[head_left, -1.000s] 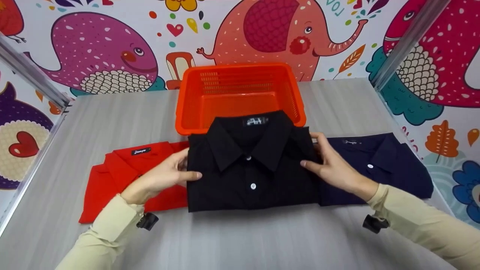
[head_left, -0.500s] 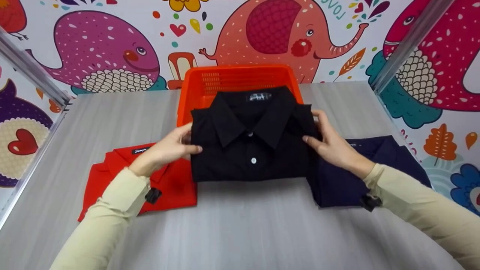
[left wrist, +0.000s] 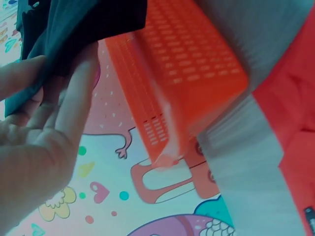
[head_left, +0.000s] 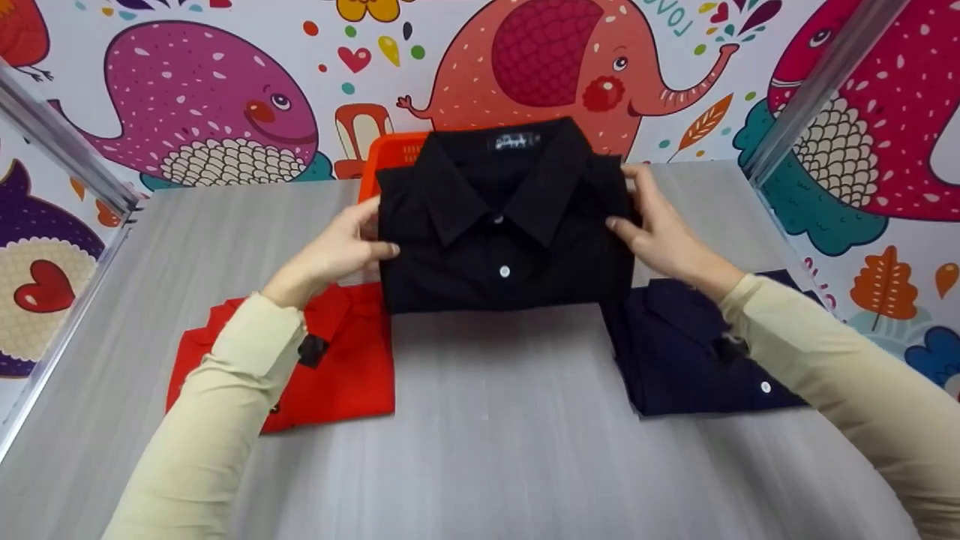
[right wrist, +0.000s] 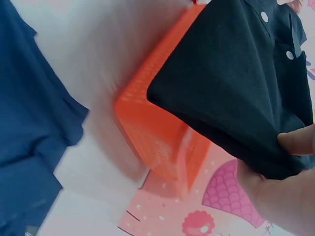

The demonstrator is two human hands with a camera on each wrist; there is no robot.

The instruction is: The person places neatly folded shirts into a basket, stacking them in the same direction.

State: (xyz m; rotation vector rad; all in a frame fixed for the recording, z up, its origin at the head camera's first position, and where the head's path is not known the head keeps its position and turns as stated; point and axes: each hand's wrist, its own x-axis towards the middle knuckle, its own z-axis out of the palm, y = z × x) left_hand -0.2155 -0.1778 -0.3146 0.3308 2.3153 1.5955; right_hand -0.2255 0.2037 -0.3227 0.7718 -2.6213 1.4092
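Observation:
A folded black shirt [head_left: 450, 277] with a collar and white buttons is held up by both hands, hiding most of the orange basket [head_left: 379, 161] behind it. My left hand [head_left: 330, 251] pinches its left side, thumb on the front and fingers underneath. On the opposite side my right hand [head_left: 671, 232] grips the edge the same way. In the left wrist view the fingers [left wrist: 74, 101] reach under the black cloth, above the basket [left wrist: 197, 73]. The right wrist view has the thumb [right wrist: 298, 141] pressed on top of the shirt [right wrist: 221, 73].
A folded red shirt [head_left: 352, 360] lies on the grey table [head_left: 495, 450] at the left, partly under the left forearm. A folded navy shirt [head_left: 690, 360] lies at the right below the right forearm. Behind the table rises a wall [head_left: 225, 90] printed with cartoon animals.
Both hands have carried the black shirt away from the body, from in front of the orange basket to over it. The red and navy shirts stay where they were.

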